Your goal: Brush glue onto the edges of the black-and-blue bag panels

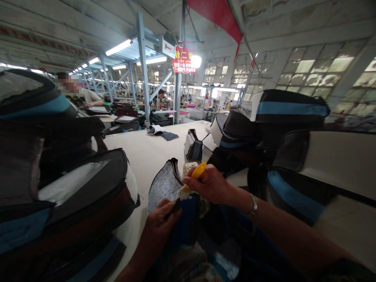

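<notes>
My right hand [210,184] is closed round the yellow handle of a brush [197,172]. The brush's pale, crusted end [185,192] is at the edge of a bag piece. That bag piece [185,219] is dark blue and black outside, with a light blue patterned lining [163,184]. With fingers pinched, my left hand [163,219] grips its dark edge, just left of the brush end. Right behind my right fingers stands a cream-crusted container [189,167], partly hidden. The lower part of the bag piece is lost in shadow.
Stacked black-and-blue bag parts [117,188] rise at the left, and more bag parts [292,111] stand at the right. On the white table [138,147] lie fabric scraps [163,132] and a small upright bag piece [194,145]. A person [91,96] works at the back left.
</notes>
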A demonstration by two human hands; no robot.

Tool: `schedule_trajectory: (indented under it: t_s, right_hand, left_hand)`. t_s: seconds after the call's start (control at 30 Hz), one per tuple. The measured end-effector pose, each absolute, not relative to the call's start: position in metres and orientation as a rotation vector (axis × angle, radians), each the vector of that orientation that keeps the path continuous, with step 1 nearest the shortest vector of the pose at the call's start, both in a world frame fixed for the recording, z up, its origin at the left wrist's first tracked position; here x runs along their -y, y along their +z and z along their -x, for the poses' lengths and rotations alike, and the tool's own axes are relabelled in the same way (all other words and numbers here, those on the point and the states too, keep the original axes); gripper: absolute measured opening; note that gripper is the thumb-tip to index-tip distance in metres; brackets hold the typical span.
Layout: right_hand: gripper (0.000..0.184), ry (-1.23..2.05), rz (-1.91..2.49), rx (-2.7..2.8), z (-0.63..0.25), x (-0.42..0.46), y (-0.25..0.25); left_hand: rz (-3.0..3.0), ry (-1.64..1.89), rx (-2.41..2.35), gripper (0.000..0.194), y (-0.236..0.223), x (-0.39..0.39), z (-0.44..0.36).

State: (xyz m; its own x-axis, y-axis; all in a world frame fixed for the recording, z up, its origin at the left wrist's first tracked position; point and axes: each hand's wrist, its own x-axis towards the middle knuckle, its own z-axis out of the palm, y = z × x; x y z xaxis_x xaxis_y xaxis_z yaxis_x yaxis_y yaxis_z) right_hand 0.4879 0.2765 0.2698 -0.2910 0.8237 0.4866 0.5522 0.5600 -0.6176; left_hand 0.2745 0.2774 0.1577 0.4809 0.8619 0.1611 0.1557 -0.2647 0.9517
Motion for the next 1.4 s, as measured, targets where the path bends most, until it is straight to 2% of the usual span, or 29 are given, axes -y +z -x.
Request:
schedule_trajectory:
  t_s: [0.33,0.57,0.83,0.93,1.1,1.2,1.33,1.4]
  right_hand:
    - [0.035,0.305,1.213,1.885,-0.507,-0.259,0.259]
    - [0.035,0.322,1.272,1.883,-0.517,-0.258,0.252]
    - [0.041,0.321,1.283,1.81,-0.504,-0.249,0.287]
    - [0.045,0.283,1.362,1.969,-0.496,-0.252,0.284]
    - [0.041,-0.013,1.383,2.068,-0.497,-0.258,0.279]
    - [0.042,-0.055,1.392,2.109,-0.497,-0.256,0.28]
    - [0.03,-0.143,1.446,2.22,-0.495,-0.254,0.276]
    - [0.035,-0.046,1.418,2.158,-0.493,-0.253,0.274]
  left_hand:
    - [-1.77,0.89,-0.887,0.033,0.156,-0.28,-0.273]
    - [-2.412,1.206,-0.94,0.023,0.153,-0.276,-0.284]
    - [-2.949,1.468,-0.886,0.023,0.144,-0.27,-0.299]
    - [-3.071,1.481,-0.864,0.023,0.146,-0.268,-0.304]
    - [-3.149,1.473,-0.862,0.026,0.15,-0.264,-0.311]
    - [-3.163,1.465,-0.869,0.025,0.15,-0.262,-0.313]
    - [-3.171,1.449,-0.88,0.025,0.151,-0.262,-0.313]
    - [-3.172,1.447,-0.882,0.025,0.152,-0.263,-0.312]
